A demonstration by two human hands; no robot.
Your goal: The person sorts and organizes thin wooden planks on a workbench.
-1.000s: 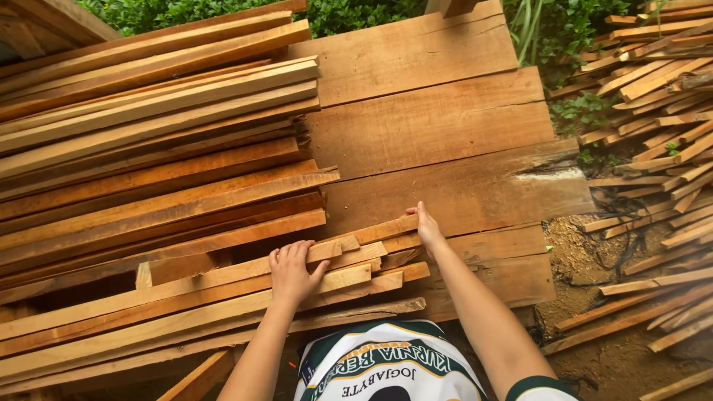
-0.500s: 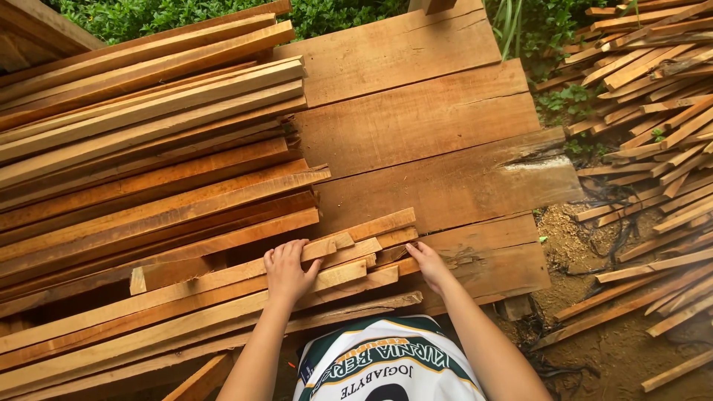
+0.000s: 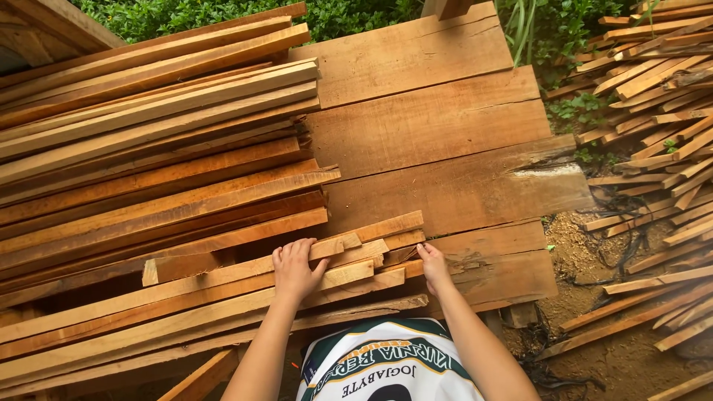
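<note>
Hands on wood strips (image 3: 327, 278) at lower centre: left hand (image 3: 295, 271) flat on top, pinning; right hand (image 3: 433, 265) open, fingertips squaring ends.

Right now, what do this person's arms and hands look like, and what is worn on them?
Both forearms are bare, with no sleeves showing. The left hand and right hand wear no gloves; no rings, watch or bands are visible. Below them shows a white jersey with green and yellow trim and printed lettering.
</note>
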